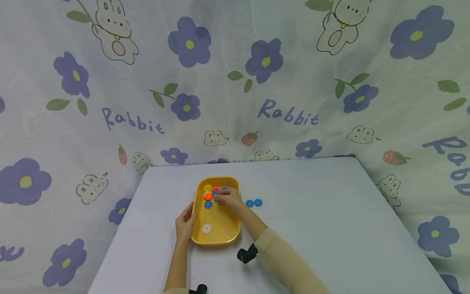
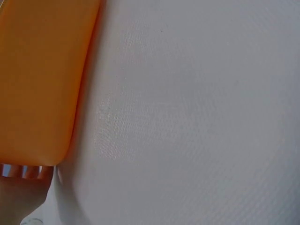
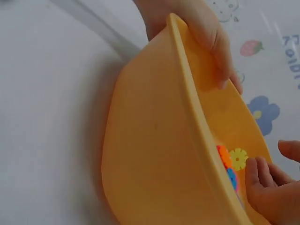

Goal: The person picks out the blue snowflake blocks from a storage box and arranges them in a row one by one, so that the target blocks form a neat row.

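A yellow tray (image 1: 222, 234) lies lengthwise before me on the table. My left hand (image 1: 185, 223) grips its left side, thumb over the rim and fingers on the outside. Inside, toward the far end, small notched snowflake discs lie clustered: a yellow disc (image 1: 207, 188), an orange disc (image 1: 208, 197), blue and pink ones. My right hand (image 1: 229, 198) reaches over the tray's right rim to this cluster and partly hides it. In the right wrist view its thumb stands apart from the bent fingers (image 3: 265, 173), nothing visible between them. A white disc (image 1: 207, 228) lies alone nearer me.
Two blue discs (image 1: 253, 203) lie side by side on the white table (image 1: 323, 228), just right of the tray. Behind the table hangs a curtain (image 1: 227, 94) printed with rabbits and flowers. A black wrist camera (image 1: 247, 254) sits under the right forearm.
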### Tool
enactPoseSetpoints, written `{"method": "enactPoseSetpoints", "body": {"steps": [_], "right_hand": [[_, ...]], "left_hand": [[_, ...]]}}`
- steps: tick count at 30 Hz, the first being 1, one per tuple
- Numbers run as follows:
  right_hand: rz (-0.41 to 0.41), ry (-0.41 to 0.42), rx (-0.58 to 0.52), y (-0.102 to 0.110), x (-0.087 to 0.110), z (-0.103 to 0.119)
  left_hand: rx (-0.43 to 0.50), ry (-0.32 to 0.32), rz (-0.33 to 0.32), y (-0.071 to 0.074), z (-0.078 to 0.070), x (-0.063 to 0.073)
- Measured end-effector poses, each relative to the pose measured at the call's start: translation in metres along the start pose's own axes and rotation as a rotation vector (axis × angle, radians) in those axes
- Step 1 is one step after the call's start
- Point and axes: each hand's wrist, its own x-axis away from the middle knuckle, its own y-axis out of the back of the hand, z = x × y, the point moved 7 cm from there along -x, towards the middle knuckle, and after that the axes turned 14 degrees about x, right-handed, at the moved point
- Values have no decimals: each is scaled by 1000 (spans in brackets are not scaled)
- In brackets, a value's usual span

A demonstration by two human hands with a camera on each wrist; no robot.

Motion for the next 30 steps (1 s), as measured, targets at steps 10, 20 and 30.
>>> {"method": "enactPoseSetpoints", "body": {"steps": [10,20,30], "right_hand": [[-85,-160,-14,-13,-6,-28],[-2,14,-7,-41,-24,-36],[-83,-25,201,-55,8,-14]], "left_hand": [[4,-4,0,0,2,0],[17,-29,11,0,-1,-2],[31,-25,13,0,-4,-1]]}}
